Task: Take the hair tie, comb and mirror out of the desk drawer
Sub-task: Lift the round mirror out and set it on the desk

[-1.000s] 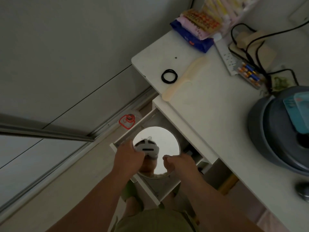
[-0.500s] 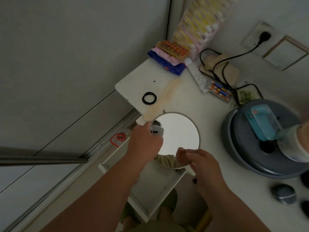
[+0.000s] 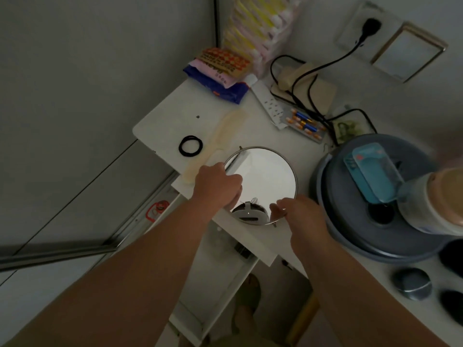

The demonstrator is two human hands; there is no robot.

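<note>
A round metal-rimmed mirror (image 3: 265, 176) is held over the white desk top (image 3: 170, 113), near its front edge. My left hand (image 3: 216, 185) grips the mirror's left rim and my right hand (image 3: 298, 212) pinches its lower right rim. A black hair tie (image 3: 190, 146) lies on the desk at the left. A cream comb (image 3: 215, 144) lies beside it, its handle end toward my left hand. The desk drawer (image 3: 215, 279) stands open below my arms, with a small dark item inside.
A grey round appliance (image 3: 363, 221) with a teal box on it fills the desk's right side. A power strip (image 3: 268, 102), cables, batteries and snack packets (image 3: 220, 73) crowd the back. Dark pebble-like objects (image 3: 411, 283) lie at the far right.
Both hands lifted the mirror out of the drawer and carried it up and over the desk top. The hair tie and comb stayed where they were.
</note>
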